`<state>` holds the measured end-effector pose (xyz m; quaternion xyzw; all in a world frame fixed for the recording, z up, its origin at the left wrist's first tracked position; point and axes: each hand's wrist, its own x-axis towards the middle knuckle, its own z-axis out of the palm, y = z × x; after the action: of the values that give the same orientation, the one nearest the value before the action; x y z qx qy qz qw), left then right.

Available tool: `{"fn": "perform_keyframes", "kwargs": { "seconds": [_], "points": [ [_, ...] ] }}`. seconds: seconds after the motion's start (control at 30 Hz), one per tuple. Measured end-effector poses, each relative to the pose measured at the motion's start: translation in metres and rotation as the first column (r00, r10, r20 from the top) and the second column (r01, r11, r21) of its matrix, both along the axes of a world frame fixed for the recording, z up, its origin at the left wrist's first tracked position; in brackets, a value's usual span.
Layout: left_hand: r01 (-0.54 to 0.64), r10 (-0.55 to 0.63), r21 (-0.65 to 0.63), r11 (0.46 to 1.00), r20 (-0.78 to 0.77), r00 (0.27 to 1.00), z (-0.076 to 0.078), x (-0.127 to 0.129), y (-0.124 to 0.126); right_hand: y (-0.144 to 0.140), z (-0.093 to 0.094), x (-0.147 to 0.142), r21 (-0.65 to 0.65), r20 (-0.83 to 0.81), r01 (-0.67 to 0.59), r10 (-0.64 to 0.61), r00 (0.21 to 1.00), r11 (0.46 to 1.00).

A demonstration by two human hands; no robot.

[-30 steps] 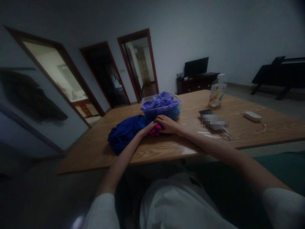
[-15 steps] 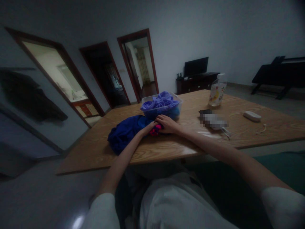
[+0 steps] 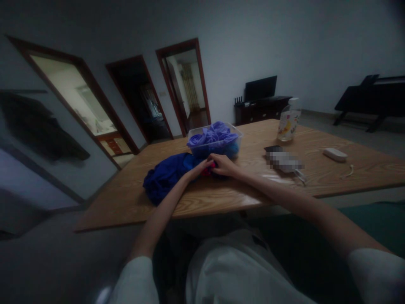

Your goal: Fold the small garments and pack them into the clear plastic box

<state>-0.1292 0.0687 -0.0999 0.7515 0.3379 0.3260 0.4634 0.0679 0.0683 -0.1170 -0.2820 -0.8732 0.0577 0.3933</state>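
Observation:
Both my hands meet over a small bundle of pink and dark cloth (image 3: pixel 207 169) near the middle of the table. My left hand (image 3: pixel 201 167) grips its left side, and my right hand (image 3: pixel 223 164) curls over it from the right, with fingertips touching the left hand. Most of the bundle is hidden under the fingers. A crumpled dark blue cloth (image 3: pixel 166 175) lies to the left, against my left hand. Just behind the hands stands a clear plastic bin (image 3: pixel 209 148) filled with purple cloth (image 3: pixel 217 134) and some blue cloth.
On the wooden table (image 3: pixel 253 194) to the right are a clear jug (image 3: pixel 288 124) with a printed pattern, a blurred-out flat packet (image 3: pixel 283 161), a white oblong case (image 3: pixel 335 154) and a thin pale strip (image 3: pixel 348 172). A TV (image 3: pixel 261 88) stands by the far wall.
My right hand has shifted slightly over the bundle and its fingers have drawn in, so the pink part shows less. The blue cloth and the bin have stayed put.

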Motion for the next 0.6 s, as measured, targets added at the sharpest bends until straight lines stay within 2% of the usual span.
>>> {"fn": "perform_keyframes", "kwargs": {
  "seconds": [0.17, 0.27, 0.43, 0.6],
  "points": [
    [0.008, -0.005, -0.057, 0.998, 0.052, 0.999, 0.001, -0.001, 0.001, 0.005, -0.002, -0.001, -0.066, -0.068, -0.033, 0.028, 0.997, 0.997],
    [-0.018, 0.024, -0.079, 0.997, 0.078, 0.997, -0.001, -0.001, 0.004, 0.008, -0.004, -0.002, 0.005, -0.059, -0.038, 0.038, 0.998, 0.999],
    [-0.058, 0.071, -0.12, 0.991, 0.106, 0.992, -0.01, 0.001, 0.01, 0.003, 0.001, 0.001, 0.156, 0.06, -0.075, 0.066, 0.996, 0.985],
    [-0.08, 0.099, -0.128, 0.989, 0.15, 0.984, -0.014, -0.002, 0.013, -0.004, 0.008, 0.003, 0.175, 0.092, -0.145, 0.13, 0.987, 0.974]
  ]
}}
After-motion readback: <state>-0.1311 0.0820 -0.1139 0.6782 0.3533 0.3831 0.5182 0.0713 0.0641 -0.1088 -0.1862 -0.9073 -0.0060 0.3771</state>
